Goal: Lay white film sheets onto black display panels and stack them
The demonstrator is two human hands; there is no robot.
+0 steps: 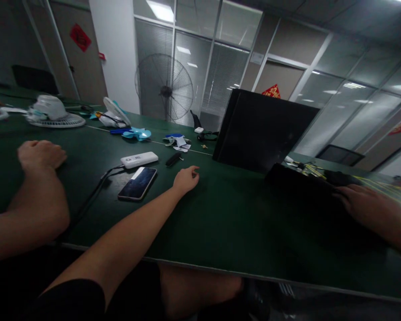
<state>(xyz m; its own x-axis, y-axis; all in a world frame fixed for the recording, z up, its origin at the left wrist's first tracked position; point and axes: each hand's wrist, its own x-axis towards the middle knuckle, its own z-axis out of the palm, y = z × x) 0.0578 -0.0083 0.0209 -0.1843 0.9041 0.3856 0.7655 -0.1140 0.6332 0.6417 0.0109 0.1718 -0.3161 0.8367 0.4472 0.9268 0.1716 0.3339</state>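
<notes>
My left hand (186, 179) rests on the green table (220, 223), loosely curled with the index finger a little apart and nothing in it. To its left lie a phone (138, 183) and a white power bank (139, 160) with a black cable. A small black object (173, 159) is just beyond the hand. On the right, my right hand (364, 203) grips the edge of a dark flat panel (307, 196), whose outline is partly lost in shadow. Beyond the panel's left end a large black box (257, 129) stands tilted.
Another person's closed hand (42, 155) rests at the left. Farther back are a white fan part (53, 111), light blue fan blades (137, 133) and paper scraps (180, 142). Yellow cables (377, 187) lie at the right. A large fan (166, 91) stands behind the table.
</notes>
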